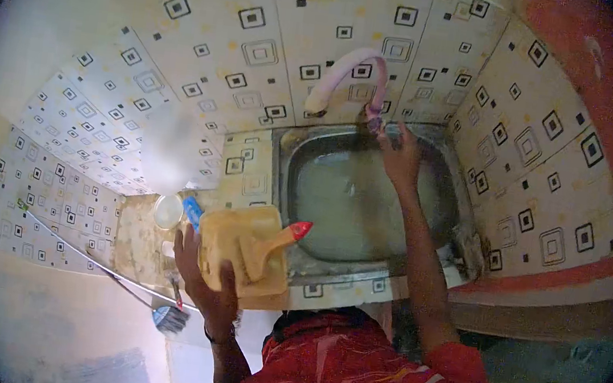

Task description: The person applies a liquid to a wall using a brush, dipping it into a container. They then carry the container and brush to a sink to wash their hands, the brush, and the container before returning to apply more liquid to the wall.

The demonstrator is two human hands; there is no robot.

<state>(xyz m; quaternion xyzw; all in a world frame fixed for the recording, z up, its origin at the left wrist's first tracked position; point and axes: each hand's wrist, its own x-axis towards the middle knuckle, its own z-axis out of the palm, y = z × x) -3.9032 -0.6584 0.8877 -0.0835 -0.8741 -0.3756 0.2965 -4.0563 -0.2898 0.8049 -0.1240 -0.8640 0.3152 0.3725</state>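
Note:
My right hand [400, 157] reaches over the sink [274, 187] to the foot of the pink gooseneck tap [357, 60]. Its fingers are apart, and one appears to touch the tap's base. Cloudy water [336, 203] stands in the basin below. At the left edge of a yellow plastic board or tray [264, 286] rests my left hand [208, 290], open, with fingers spread and the thumb over the edge. A yellow tool with a red-tipped handle [300, 230] lies on that board, its handle pointing toward the sink. Its exact kind I cannot make out.
Left of the board are a blue item [191, 212] and a round white container [168, 211]. A brush with dark bristles [170, 319] is lower left, near a long thin hose or cable [85, 252]. Patterned tile walls [247, 54] close in the sink's back and right side.

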